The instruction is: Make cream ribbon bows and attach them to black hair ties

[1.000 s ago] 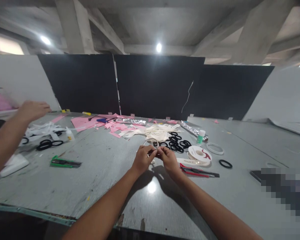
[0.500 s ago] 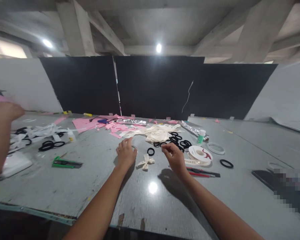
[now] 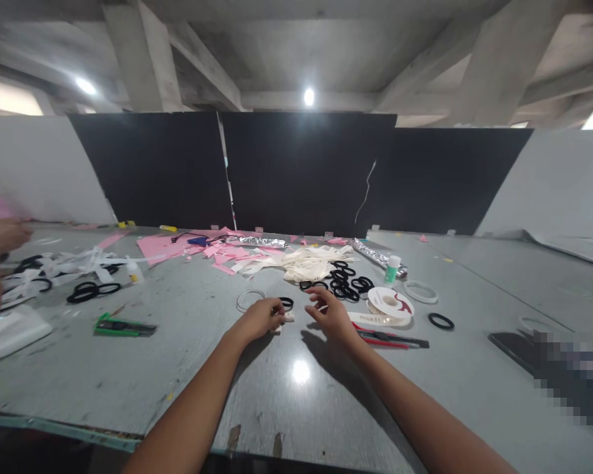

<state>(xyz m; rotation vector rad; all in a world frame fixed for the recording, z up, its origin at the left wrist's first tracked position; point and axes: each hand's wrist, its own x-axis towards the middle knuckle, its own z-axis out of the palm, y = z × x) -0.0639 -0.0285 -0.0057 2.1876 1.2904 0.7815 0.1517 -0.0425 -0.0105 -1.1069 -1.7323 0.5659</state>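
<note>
Two hands occupy the middle of the worktop (image 3: 192, 388); the left hand (image 3: 259, 317) bends inward, fingertips at a cream ribbon piece (image 3: 289, 316) that it largely covers; whether they grip the piece cannot be told; the right hand (image 3: 330, 313) hangs with fingers parted, grasping nothing visible. One black ring (image 3: 291, 305) lies just beyond the left fingertips; a pale ring (image 3: 250, 291) lies behind the left knuckles; a heap of black rings (image 3: 343, 289) and loose ribbon strips (image 3: 309, 264) lie beyond the right hand; the ribbon roll (image 3: 378, 299) and a red cutter (image 3: 385, 338) lie to its right. Status, by judgement: the ribbon piece is already separate from the roll; no join to either near ring shows; the heaped rings appear undecorated; the strips remain unused.
</note>
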